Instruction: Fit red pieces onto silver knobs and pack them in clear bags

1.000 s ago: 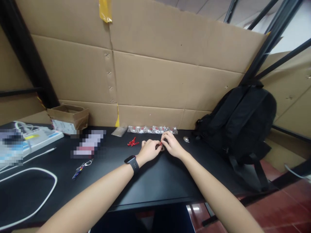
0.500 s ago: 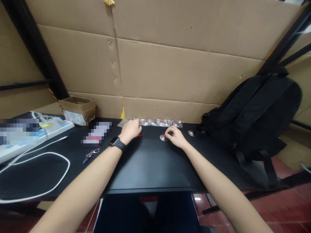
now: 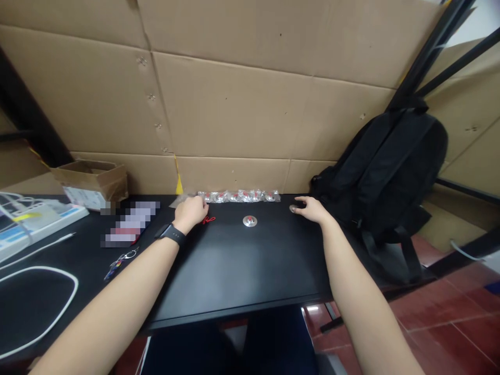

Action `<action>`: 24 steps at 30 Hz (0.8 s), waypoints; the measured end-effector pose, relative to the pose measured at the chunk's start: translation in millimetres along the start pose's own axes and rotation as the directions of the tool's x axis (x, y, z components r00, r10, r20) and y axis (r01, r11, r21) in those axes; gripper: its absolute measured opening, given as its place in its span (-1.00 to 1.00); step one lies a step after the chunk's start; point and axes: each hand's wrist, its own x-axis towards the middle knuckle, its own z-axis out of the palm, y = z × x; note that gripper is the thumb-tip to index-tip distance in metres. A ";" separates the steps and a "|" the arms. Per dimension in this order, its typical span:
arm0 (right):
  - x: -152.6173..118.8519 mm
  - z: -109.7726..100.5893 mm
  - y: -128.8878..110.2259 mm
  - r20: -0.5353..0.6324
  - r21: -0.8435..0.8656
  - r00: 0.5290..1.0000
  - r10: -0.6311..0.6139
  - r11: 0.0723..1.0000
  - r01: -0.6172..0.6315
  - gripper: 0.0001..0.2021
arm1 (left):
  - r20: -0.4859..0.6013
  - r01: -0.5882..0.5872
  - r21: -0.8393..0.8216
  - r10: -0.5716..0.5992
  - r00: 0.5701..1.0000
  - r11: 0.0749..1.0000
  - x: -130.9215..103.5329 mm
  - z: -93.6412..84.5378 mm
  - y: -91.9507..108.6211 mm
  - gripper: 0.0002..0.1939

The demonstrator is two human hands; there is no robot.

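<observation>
My left hand (image 3: 191, 212), with a dark watch at the wrist, is closed near the back of the black table. A red cord (image 3: 209, 220) comes out beside its fingers; what they hold, if anything, is hidden. At the right, my right hand (image 3: 311, 209) has thumb and forefinger apart at a small round metal disc (image 3: 292, 208). Between the hands a second metal disc with a red centre (image 3: 250, 221) lies flat on the table. Behind them runs a row of clear plastic packets (image 3: 246, 196) with shiny and red pieces inside.
A black backpack (image 3: 394, 156) stands at the right. To the left are an open cardboard box (image 3: 94, 182), a blurred-out flat item (image 3: 130, 224), a keychain (image 3: 119, 264), a white power strip (image 3: 42, 229) and a looped white cable (image 3: 74, 289). Cardboard panels (image 3: 234, 114) wall the back.
My right hand has let go of the middle disc and moved right to the other disc, its fingers parting. My left hand stays by the red cord. The view has swung to the right.
</observation>
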 end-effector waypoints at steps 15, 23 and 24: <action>5.5 11.2 19.5 0.091 0.104 0.995 -0.041 0.994 0.031 -0.66 | -0.218 -0.295 -0.460 0.216 0.952 0.837 -31.1 -23.4 38.8 -0.85; 6.9 0.6 20.0 -0.051 0.163 0.995 -0.082 0.983 0.090 -0.71 | -0.271 -0.417 -0.430 0.326 0.906 0.801 -46.8 -27.2 59.8 -0.87; 6.4 -0.1 19.4 -0.056 0.145 0.995 -0.077 0.986 0.085 -0.71 | -0.270 -0.419 -0.421 0.329 0.905 0.804 -47.9 -27.5 61.3 -0.87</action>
